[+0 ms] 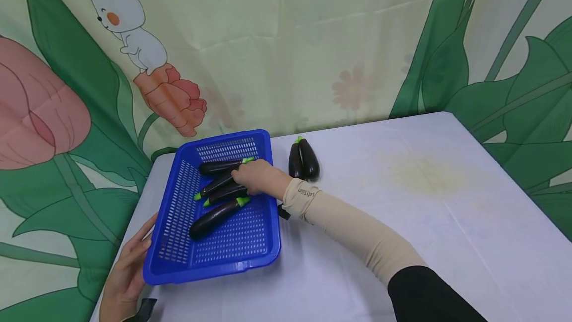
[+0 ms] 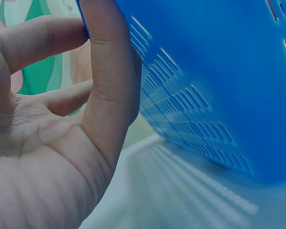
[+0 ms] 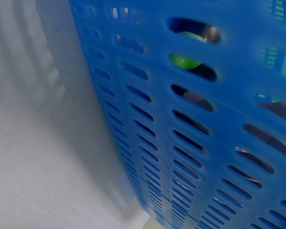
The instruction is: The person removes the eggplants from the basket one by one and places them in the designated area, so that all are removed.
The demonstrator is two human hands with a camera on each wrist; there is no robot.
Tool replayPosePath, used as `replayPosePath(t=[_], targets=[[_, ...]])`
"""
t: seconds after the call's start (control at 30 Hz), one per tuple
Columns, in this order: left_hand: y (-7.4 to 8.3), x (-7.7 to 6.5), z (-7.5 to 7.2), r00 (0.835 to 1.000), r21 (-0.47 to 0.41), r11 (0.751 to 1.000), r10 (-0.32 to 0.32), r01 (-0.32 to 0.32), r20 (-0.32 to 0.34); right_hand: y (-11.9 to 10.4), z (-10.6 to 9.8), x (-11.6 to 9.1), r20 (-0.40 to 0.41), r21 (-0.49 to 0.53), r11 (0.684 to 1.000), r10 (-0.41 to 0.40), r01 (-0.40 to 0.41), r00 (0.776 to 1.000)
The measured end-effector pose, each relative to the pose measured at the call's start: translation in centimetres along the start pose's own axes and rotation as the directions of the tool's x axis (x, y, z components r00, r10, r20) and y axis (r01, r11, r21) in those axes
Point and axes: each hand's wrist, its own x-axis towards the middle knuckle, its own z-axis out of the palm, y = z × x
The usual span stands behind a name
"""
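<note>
A blue plastic basket (image 1: 263,222) with slotted walls sits on the table, several dark purple eggplants (image 1: 214,218) with green caps lying inside. My right hand (image 1: 261,177) reaches over the right rim, its fingers curled at the blunt ends of two middle eggplants (image 1: 217,185); its fingertips grip the upper one, and the hand partly covers both. Along the basket's outer left side, my left hand (image 1: 129,267) rests with extended fingers against the wall near the rim. In the left wrist view, those fingers (image 2: 109,71) touch the blue plastic. The right wrist view shows only the basket's slotted outer wall (image 3: 229,109).
Two more eggplants (image 1: 304,159) lie side by side on the white-covered table (image 1: 380,173), just right of the basket. A printed cloth (image 1: 286,53) with a rabbit, flowers and leaves hangs behind the table's far edge.
</note>
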Motion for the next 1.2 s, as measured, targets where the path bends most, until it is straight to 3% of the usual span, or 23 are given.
replayPosePath(t=[0.73, 1.0, 1.2], targets=[[0.0, 0.0, 0.1, 1.0, 0.015, 1.0, 0.005, -0.005, -0.019, 0.1, -1.1, -0.9, -0.047, 0.092, 0.995, -0.042, 0.046, 0.998], [0.2, 0.1, 0.2, 0.999, 0.028, 1.0, 0.0, 0.001, -0.034, 0.5, -1.7, -1.7, -0.093, 0.213, 0.974, -0.055, 0.074, 0.994], [0.1, 0.0, 0.2, 0.999, 0.03, 1.0, 0.001, 0.0, -0.039, 0.9, -1.8, -2.6, -0.147, 0.33, 0.939, -0.052, 0.099, 0.988]])
